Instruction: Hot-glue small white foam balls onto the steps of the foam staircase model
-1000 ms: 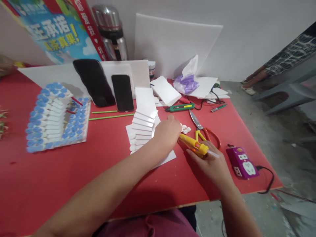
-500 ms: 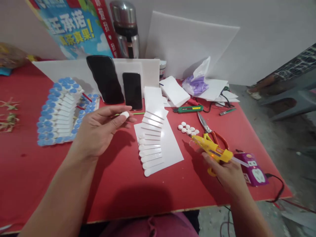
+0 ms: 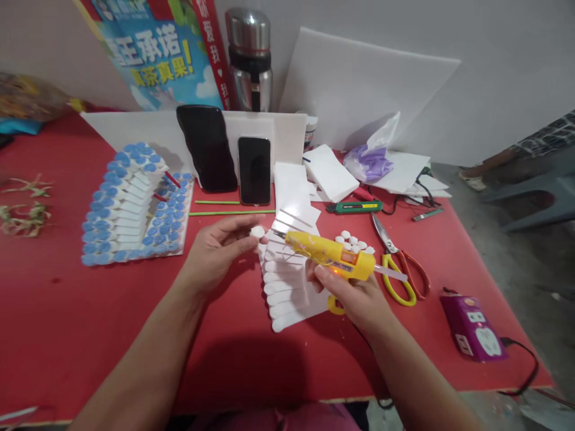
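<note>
My left hand pinches a small white foam disc between thumb and fingertips, just above the red table. My right hand grips a yellow hot glue gun whose nozzle points left at the disc, a short gap away. Beneath both lies a white staircase of foam strips on a white sheet. A small heap of white foam discs sits just behind the gun.
A blue-and-white stepped foam model stands at the left. Two phones lean on a white board, with a steel flask behind. Scissors, a green cutter, a purple power strip and green sticks lie nearby.
My left hand picked a white disc from the heap and brought it back over the staircase. My right hand lifted the glue gun and swung it left, its nozzle now close to the disc.
</note>
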`<move>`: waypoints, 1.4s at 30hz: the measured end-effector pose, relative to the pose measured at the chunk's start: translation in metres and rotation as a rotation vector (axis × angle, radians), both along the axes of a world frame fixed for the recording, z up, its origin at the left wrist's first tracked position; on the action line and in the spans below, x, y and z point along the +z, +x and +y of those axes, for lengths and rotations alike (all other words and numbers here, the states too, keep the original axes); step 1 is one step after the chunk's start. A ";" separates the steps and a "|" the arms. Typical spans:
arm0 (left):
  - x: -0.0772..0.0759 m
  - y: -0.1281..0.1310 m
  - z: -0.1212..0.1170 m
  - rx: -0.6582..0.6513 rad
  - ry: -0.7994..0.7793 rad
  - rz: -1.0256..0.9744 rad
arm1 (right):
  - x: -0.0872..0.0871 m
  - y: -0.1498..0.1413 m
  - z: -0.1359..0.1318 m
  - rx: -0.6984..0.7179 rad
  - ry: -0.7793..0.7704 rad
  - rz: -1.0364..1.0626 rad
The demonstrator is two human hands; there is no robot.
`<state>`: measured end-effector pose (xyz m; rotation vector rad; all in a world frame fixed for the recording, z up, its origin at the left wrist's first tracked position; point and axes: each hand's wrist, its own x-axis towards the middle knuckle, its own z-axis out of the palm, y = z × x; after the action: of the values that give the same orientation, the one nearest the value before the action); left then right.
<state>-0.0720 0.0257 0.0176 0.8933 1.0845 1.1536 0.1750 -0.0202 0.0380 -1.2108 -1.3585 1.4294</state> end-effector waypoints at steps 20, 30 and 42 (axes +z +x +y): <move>-0.007 0.004 -0.003 -0.026 0.077 -0.053 | -0.011 -0.011 -0.001 -0.057 -0.008 0.173; -0.001 0.006 -0.003 0.080 0.229 0.098 | -0.019 -0.007 0.000 -0.034 0.005 0.201; 0.000 0.008 -0.006 0.111 0.400 0.326 | -0.018 -0.011 0.000 -0.072 -0.016 0.184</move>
<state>-0.0641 0.0200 0.0174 1.3837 1.1963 1.3767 0.1640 -0.0202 0.0204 -1.0978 -1.1689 1.4654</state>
